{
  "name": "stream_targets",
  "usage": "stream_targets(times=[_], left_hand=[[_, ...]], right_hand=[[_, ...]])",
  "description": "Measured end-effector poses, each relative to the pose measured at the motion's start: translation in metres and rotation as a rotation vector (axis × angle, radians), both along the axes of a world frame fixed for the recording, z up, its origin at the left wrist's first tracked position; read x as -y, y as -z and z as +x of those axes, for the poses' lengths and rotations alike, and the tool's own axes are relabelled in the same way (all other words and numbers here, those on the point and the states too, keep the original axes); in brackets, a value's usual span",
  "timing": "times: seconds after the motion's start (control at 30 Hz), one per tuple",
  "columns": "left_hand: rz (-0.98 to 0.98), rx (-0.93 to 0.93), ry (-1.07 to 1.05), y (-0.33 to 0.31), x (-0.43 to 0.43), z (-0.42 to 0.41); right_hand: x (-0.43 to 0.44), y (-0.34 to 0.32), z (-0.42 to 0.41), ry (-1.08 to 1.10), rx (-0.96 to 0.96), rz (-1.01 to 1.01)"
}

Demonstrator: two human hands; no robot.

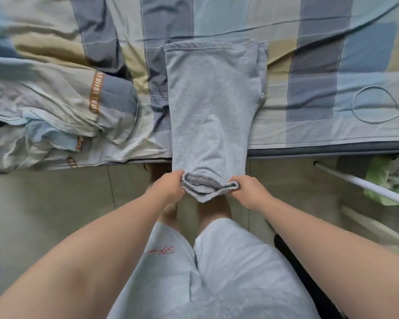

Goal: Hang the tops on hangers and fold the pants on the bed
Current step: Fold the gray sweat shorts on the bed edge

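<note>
— Where are the pants [207,107]?
— The grey ones lie lengthwise on the bed [309,65], doubled over at the far end, toward twelve o'clock. The near end hangs off the bed's edge at six o'clock, above the floor [44,203].
— And the hands?
— Both grip that near end. The left hand [168,187] has its fingers curled round the elastic band [207,188] at the band's nine o'clock corner. The right hand [249,192] pinches the three o'clock corner. The band sags, bunched, between them. It looks like the waistband, though from here I can't be sure.
— Anything else on the bed?
— A rumpled quilt [55,100] sits at nine o'clock of the pants, just beside their edge. At three o'clock, well apart, a thin cord [352,105] lies in a loop on the sheet.
— Off the bed?
— A white rail [366,185] runs at four o'clock, with a green bag [387,171] behind it. The person stands in pale shorts [217,272].
</note>
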State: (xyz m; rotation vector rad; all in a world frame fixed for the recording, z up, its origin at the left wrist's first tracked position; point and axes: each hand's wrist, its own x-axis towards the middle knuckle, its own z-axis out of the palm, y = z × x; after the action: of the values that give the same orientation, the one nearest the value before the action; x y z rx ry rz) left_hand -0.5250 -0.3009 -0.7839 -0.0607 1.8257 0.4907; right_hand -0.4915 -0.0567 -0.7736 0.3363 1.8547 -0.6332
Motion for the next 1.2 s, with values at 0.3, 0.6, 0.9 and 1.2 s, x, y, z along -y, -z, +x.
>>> stream_targets(times=[0.3,0.6,0.9,1.2], left_hand=[[0.051,0.064,0.002,0.006,-0.011,-0.067],[0.089,-0.160,-0.511,0.041,-0.033,-0.196],[-0.100,-0.349,-0.657,0.087,-0.044,-0.245],[-0.229,-0.366,-0.785,0.131,-0.033,-0.187]], right_hand=[[-0.011,0.010,-0.052,0.239,-0.003,-0.067],[-0.030,0.045,-0.205,0.519,-0.316,0.004],[-0.025,0.085,-0.275,0.485,-0.471,0.075],[-0.047,0.130,-0.200,0.658,-0.345,0.281]])
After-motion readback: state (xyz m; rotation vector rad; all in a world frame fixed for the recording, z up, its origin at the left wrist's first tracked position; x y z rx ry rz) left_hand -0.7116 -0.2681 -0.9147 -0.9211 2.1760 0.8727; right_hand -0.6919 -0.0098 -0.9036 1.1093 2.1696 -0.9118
